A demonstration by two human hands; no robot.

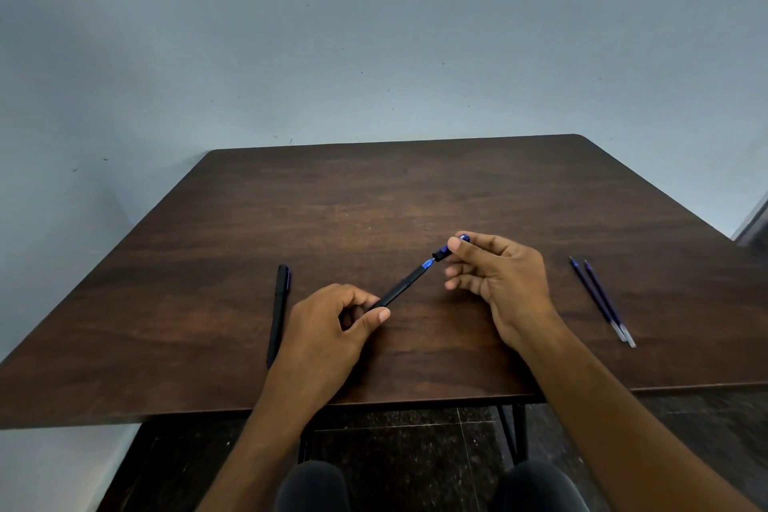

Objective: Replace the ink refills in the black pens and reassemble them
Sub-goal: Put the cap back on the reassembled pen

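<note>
My left hand (332,328) grips the lower end of a black pen barrel (401,288), which points up and right with a blue tip showing at its far end. My right hand (498,278) pinches the pen's cap (449,249), black with blue parts, just off that tip. A second black pen (279,314), capped, lies on the table to the left of my left hand. Two blue ink refills (602,301) lie side by side on the table at the right, clear ends toward me.
The dark wooden table (374,195) stands against a pale wall. Its front edge runs just under my forearms. My knees and a dark tiled floor show below the table.
</note>
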